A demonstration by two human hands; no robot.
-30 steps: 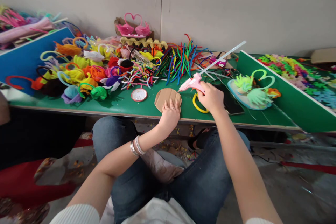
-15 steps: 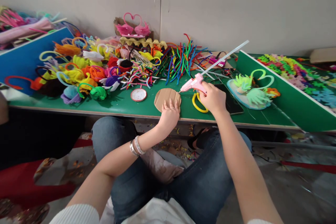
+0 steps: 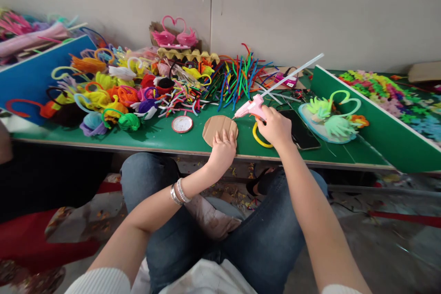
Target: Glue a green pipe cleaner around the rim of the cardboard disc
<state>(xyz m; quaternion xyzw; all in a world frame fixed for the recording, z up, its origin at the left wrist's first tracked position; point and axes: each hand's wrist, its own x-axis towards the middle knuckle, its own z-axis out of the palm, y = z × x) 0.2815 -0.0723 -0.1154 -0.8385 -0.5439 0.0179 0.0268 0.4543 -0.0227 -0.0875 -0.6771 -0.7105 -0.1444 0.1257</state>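
A round brown cardboard disc point(image 3: 215, 128) lies on the green table. My left hand point(image 3: 223, 148) rests on its lower right part, with the fingers spread flat. In my closed right hand point(image 3: 275, 126) is a pink hot glue gun point(image 3: 253, 106), with a long clear glue stick point(image 3: 292, 73) jutting from its back. Its nozzle points left, at the disc's right edge; whether it touches the cardboard I cannot tell. Partly under the right hand lie scissors with yellow handles point(image 3: 261, 138). Left of the disc sits a small white round piece with a red rim point(image 3: 182, 124).
Colourful pipe-cleaner swans point(image 3: 103, 96) crowd the left side, beside loose pipe cleaners point(image 3: 237, 78). A dark phone point(image 3: 300, 129) and a green swan pair on a base point(image 3: 332, 124) are on the right, before a green divider point(image 3: 372, 119). The table's front edge point(image 3: 165, 150) is near my knees.
My right hand has shifted slightly left with the glue gun, bringing its nozzle to the disc's edge. More of the phone shows. My left hand has stayed on the disc.
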